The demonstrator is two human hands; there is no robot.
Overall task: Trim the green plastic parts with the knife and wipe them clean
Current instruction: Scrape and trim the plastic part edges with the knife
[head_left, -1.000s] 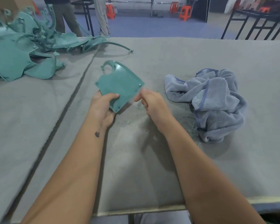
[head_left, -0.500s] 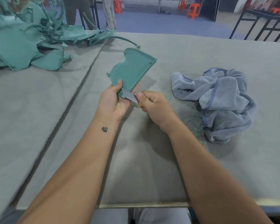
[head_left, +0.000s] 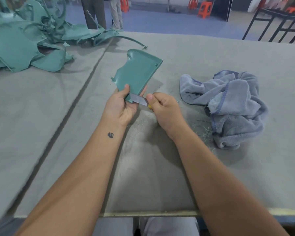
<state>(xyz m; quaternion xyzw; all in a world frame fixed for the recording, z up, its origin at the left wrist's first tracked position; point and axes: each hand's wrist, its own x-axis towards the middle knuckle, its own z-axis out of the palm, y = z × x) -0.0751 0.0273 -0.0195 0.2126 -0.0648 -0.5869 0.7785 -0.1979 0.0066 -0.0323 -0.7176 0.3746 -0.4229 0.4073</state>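
Left hand point(head_left: 121, 106) holds a green plastic part point(head_left: 137, 72) up off the desk point(head_left: 160, 176), thumb pinching its near face, the other fingers curled behind the lower edge. Right hand point(head_left: 165, 109) is fisted around a knife point(head_left: 139, 99) with a yellow handle mostly hidden; thumb presses near the blade base. Blade tip sits against the part's lower edge, right beside the left thumb.

Risks, judged from here:
- Blade points toward the left hand at about 10 o'clock from the right fist. If the edge snags and then releases, it likely runs into the left thumb or palm.
- The part is held only at its lower end with the rest unsupported; push force could twist it in the grip, so the cut wanders and gouges the face rather than taking the flash.
- Too steep an angle may dig in; too flat may skip.
- Thin green shavings point(head_left: 201, 128) lie on the desk at 3 o'clock from the hands, touching the grey cloth point(head_left: 232, 103). Wiping later could smear them back onto the part.

Pile of other green parts point(head_left: 24, 43) sits at 10 o'clock, well apart. Can't tell which are trimmed.
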